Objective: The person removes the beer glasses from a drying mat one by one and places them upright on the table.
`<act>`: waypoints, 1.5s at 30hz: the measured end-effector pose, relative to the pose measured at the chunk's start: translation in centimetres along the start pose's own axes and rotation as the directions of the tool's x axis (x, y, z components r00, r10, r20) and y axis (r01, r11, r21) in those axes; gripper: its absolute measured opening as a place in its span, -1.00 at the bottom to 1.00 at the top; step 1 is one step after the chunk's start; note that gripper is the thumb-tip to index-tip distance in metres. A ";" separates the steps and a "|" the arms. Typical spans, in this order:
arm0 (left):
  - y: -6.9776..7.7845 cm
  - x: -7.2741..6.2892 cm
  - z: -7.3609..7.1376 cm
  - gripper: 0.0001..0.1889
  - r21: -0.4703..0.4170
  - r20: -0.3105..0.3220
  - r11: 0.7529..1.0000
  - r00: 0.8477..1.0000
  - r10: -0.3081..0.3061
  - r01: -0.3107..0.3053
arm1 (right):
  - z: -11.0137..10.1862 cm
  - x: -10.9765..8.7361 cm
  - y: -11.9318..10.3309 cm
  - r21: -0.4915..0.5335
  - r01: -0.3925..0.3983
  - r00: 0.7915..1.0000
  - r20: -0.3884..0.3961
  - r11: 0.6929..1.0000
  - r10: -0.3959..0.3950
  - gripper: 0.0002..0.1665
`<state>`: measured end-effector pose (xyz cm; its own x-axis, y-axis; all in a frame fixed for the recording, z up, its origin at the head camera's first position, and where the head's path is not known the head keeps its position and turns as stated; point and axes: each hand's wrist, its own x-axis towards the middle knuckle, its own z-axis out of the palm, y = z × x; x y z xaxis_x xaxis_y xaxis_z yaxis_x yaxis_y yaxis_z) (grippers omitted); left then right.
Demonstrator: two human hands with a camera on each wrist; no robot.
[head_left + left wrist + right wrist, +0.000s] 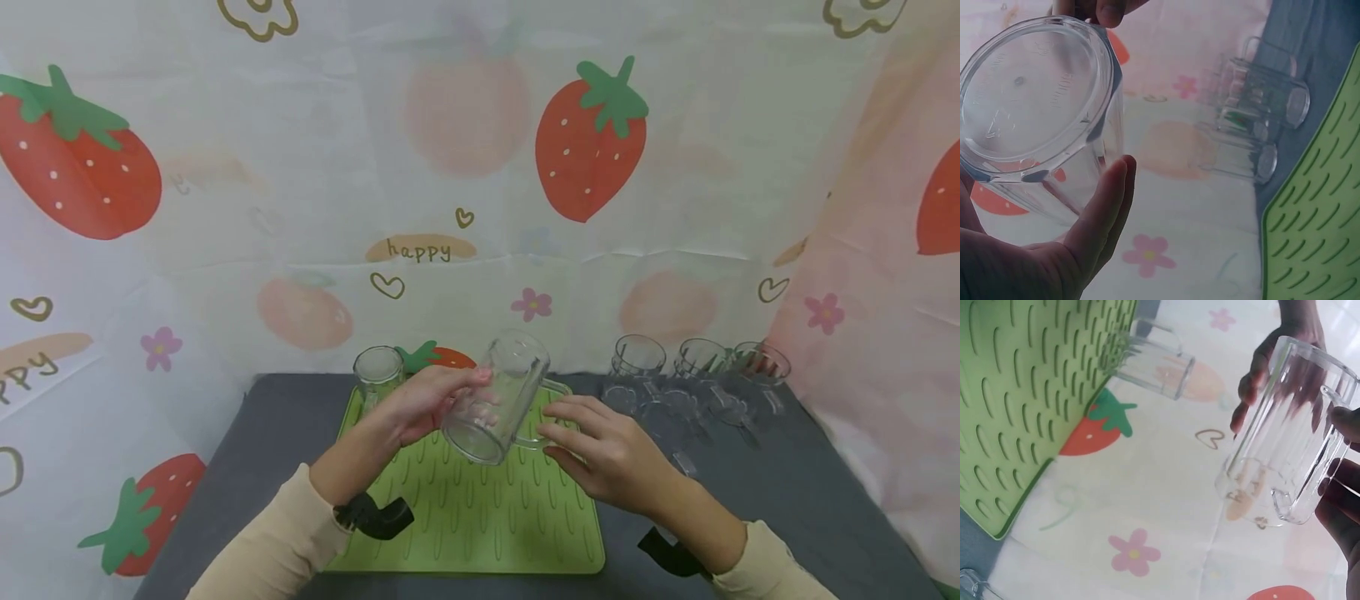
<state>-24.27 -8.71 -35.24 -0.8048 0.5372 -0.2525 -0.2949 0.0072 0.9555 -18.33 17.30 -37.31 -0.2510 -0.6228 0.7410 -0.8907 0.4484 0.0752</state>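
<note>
at the far left, the grey table [243, 450] runs out from under a green ridged mat [480, 529]; the ridges probably give smooth glass a steadier footing. one clear glass mug [378, 367] stands on the mat's back left corner, apart from the hands, where it seems to be out of the way of the forearms. which way up it sits, i cannot tell.

next comes the left hand [431, 404], gripping the clear glass mug [498, 408] that hangs above the mat. its thumb lies along the near side and its fingers go round behind, likely because the plain wall is what faces this hand. the mug leans, with its thick base low and toward the person and its mouth up and away, and the handle [531, 442] points right, which leaves it within reach of the other side.

there the right hand [600, 446] holds its fingers loosely bent at the handle; whether they pinch it or only rest there, i cannot tell. the left hand appears to bear the weight.

furthest right, three more glass mugs [700, 358] stand close together at the table's back edge, beside the mat, perhaps grouped to save room.
</note>
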 end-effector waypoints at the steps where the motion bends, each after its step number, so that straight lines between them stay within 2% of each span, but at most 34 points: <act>1: 0.0 -0.1 0.0 -0.47 0.014 -0.005 1.000 1.000 0.011 -0.011 | 0.0 0.0 0.0 0.008 -0.008 1.000 0.000 1.000 0.008 -0.60; 7: -0.4 -0.5 0.1 -0.39 0.063 -0.040 0.996 0.997 0.067 -0.065 | -0.1 0.0 0.0 0.069 -0.066 0.997 -0.023 0.995 0.068 -0.62; 12: -0.9 -1.0 0.3 -0.37 0.064 -0.085 0.993 0.991 0.100 -0.095 | 0.1 0.0 0.1 0.136 -0.115 0.987 -0.096 0.984 0.128 -0.62; 17: -1.4 -1.3 0.7 -0.38 0.087 -0.137 0.987 0.980 0.147 -0.136 | 0.3 0.0 0.3 0.188 -0.177 0.963 -0.171 0.966 0.210 -0.61; 19: -1.6 -1.4 0.9 -0.40 0.086 -0.141 0.983 0.975 0.172 -0.161 | 0.4 -0.1 0.3 0.205 -0.223 0.949 -0.177 0.953 0.260 -0.61; 21: -1.8 -1.6 0.9 -0.39 0.077 -0.140 0.979 0.970 0.200 -0.190 | 0.4 -0.2 0.2 0.225 -0.289 0.930 -0.167 0.931 0.329 -0.72; 23: -2.0 -1.7 1.0 -0.38 0.062 -0.139 0.972 0.963 0.231 -0.225 | 0.4 -0.3 0.0 0.269 -0.350 0.905 -0.151 0.897 0.398 -0.71; 25: -2.1 -1.9 1.1 -0.36 0.043 -0.136 0.965 0.956 0.261 -0.258 | 0.4 -0.2 -0.2 0.335 -0.404 0.876 -0.127 0.851 0.466 -0.58; 26: -2.1 -2.0 1.2 -0.34 0.034 -0.137 0.962 0.952 0.274 -0.272 | 0.4 -0.1 -0.3 0.373 -0.421 0.862 -0.121 0.827 0.493 -0.52; 29: -2.5 -2.1 1.3 -0.29 0.020 -0.137 0.951 0.941 0.308 -0.309 | 0.5 0.0 -0.5 0.482 -0.448 0.823 -0.105 0.753 0.558 -0.50; 34: -3.4 -2.2 1.4 -0.20 0.035 -0.138 0.932 0.922 0.362 -0.361 | 0.7 0.0 -0.8 0.590 -0.506 0.752 -0.055 0.629 0.657 -0.49; 38: -4.1 -2.4 1.5 -0.12 0.040 -0.134 0.915 0.906 0.402 -0.401 | 0.9 -0.1 -0.9 0.642 -0.545 0.709 0.009 0.539 0.705 -0.51; 45: -5.0 -2.6 1.7 -0.02 0.084 -0.143 0.893 0.882 0.450 -0.442 | 1.0 -0.3 -0.8 0.697 -0.592 0.649 0.114 0.404 0.752 -0.57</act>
<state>-19.82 -8.72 -39.14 -0.9157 0.3566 0.1853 0.1353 -0.1605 0.9777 -17.94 16.46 -38.30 -0.8764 -0.1399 0.4608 -0.4758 0.1032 -0.8735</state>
